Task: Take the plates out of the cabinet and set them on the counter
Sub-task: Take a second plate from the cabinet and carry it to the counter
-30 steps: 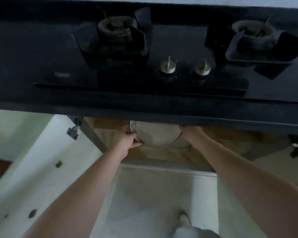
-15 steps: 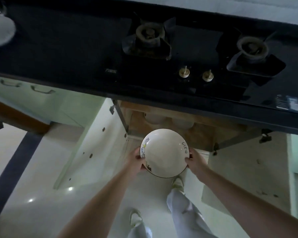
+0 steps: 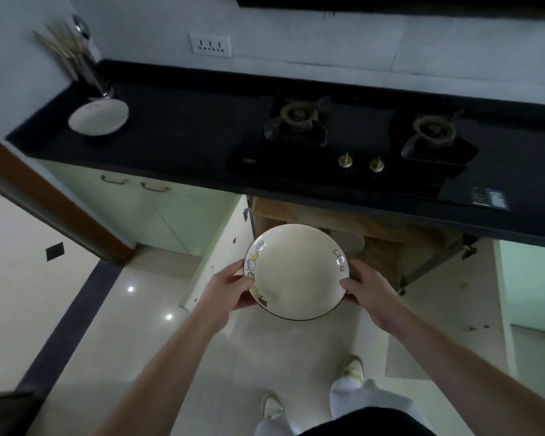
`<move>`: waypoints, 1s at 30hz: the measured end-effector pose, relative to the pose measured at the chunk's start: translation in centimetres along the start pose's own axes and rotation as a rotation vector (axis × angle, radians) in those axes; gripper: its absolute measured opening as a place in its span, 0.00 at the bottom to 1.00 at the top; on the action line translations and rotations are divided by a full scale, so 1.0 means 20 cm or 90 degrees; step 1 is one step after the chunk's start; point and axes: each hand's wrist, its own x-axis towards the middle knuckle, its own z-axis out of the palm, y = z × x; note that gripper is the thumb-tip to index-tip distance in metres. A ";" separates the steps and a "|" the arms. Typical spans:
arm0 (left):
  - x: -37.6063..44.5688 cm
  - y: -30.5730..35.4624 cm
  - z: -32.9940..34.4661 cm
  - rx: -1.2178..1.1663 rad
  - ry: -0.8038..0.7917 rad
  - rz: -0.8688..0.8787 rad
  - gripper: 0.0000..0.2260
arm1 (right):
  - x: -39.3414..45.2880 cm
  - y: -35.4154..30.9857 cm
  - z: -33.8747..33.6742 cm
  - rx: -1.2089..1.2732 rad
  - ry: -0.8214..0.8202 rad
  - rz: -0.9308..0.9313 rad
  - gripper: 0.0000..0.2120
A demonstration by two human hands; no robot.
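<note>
I hold a cream plate (image 3: 296,272) with a dark rim, small drawings and lettering, level in front of the open cabinet (image 3: 387,243) under the stove. My left hand (image 3: 227,286) grips its left edge and my right hand (image 3: 367,286) grips its right edge. Another pale plate (image 3: 351,242) shows inside the cabinet behind it. A white plate (image 3: 99,116) lies on the black counter (image 3: 183,133) at the far left.
A two-burner gas stove (image 3: 356,140) with two knobs fills the counter's right half. A utensil holder (image 3: 92,73) stands in the left corner behind the white plate. Both cabinet doors (image 3: 221,247) hang open. My feet (image 3: 351,371) stand on the tiled floor.
The plate has come out from under the counter and up toward me, held in both hands. My view has pulled back and up, now showing the whole counter and wall.
</note>
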 end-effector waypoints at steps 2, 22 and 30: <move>-0.10 0.07 -0.01 0.002 0.012 0.030 0.19 | -0.07 -0.09 -0.02 0.010 -0.019 -0.024 0.18; -0.64 0.06 0.34 -0.099 0.198 0.056 0.21 | -0.13 -0.26 -0.28 -0.043 -0.230 -0.098 0.25; -0.87 -0.06 -0.02 -0.192 0.324 0.080 0.21 | -0.17 -0.40 0.16 -0.057 -0.411 -0.166 0.29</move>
